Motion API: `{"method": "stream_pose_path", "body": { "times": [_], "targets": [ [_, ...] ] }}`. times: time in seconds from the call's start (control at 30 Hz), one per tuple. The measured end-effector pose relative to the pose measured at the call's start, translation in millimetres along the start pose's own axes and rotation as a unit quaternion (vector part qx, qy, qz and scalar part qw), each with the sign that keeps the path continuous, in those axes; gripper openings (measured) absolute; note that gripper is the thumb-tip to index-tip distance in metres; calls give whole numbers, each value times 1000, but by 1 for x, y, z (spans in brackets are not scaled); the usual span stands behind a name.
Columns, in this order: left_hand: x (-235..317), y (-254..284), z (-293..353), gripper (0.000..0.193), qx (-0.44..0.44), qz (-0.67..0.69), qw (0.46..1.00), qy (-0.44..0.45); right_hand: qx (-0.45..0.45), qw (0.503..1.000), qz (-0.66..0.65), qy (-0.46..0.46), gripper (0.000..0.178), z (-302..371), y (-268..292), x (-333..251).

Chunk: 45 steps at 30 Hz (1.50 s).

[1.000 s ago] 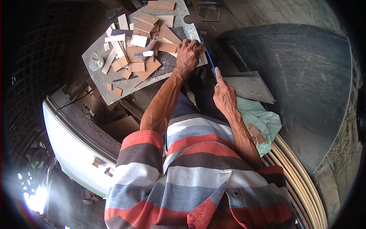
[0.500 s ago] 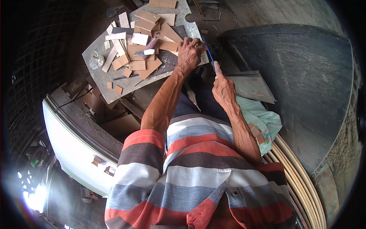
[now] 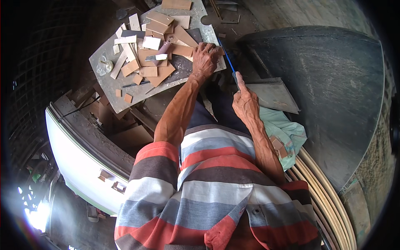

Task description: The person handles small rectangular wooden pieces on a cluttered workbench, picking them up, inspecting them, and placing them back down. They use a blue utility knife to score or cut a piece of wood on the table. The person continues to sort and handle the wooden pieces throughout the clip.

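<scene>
My left hand (image 3: 205, 59) is closed at the right edge of the worktable, pressing down a small brown wood piece (image 3: 219, 51) that shows beyond its fingers. My right hand (image 3: 246, 102) grips the dark handle of a thin blue saw (image 3: 228, 58), seen edge-on and resembling a hacksaw. Its index finger lies stretched along the handle. The saw runs past the table edge beside the wood piece; where they meet is too small to make out. Left of my left hand, brown and pale wood offcuts (image 3: 164, 75) lie heaped around a purple-brown handled tool (image 3: 165, 48) with a light blade.
The grey worktable (image 3: 106, 81) also bears a clear dish (image 3: 104, 66). A white curved panel (image 3: 79, 160) stands at left, a large dark curved board (image 3: 321, 83) at right. Near my right forearm lie a pale green sack (image 3: 287, 125) and long bent strips (image 3: 325, 187).
My right hand has drawn the saw slightly back toward my body. My left hand stays at the table edge with the wood piece.
</scene>
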<state>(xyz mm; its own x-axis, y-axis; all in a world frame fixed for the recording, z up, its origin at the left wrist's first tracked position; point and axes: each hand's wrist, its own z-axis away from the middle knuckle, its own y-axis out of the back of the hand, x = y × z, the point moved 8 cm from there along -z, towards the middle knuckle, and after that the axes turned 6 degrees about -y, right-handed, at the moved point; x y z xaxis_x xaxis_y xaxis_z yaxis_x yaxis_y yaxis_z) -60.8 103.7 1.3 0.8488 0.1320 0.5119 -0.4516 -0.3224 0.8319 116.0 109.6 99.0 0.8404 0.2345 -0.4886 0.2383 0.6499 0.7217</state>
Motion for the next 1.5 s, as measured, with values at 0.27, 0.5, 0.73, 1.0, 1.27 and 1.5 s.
{"method": "stream_pose_path", "body": {
  "times": [0.27, 0.5, 0.73, 1.0, 1.27, 1.5],
  "targets": [
    [1, 1, 0, 27, -10, -8, 1000, -9, 41, 998, -8, 48, 61, 5, -1, 1],
    [4, 0, -3, 31, -26, -36, 999, -23, 46, 997, 27, 61, 60, 10, 0, -3],
    [6, 0, -3, 36, -30, -49, 998, -20, 22, 998, 37, 48, 65, -15, -7, -10],
    [5, -1, -3, 33, -44, -28, 999, -13, -33, 998, 54, -13, 67, -6, 0, -14],
    [1, 3, 0, 23, 2, 19, 1000, 6, 4, 998, 46, 33, 64, -40, -14, -14],
    [5, 5, 2, 25, 25, 11, 1000, 4, 6, 998, 64, 25, 58, -37, 2, -16]
  ]
}}
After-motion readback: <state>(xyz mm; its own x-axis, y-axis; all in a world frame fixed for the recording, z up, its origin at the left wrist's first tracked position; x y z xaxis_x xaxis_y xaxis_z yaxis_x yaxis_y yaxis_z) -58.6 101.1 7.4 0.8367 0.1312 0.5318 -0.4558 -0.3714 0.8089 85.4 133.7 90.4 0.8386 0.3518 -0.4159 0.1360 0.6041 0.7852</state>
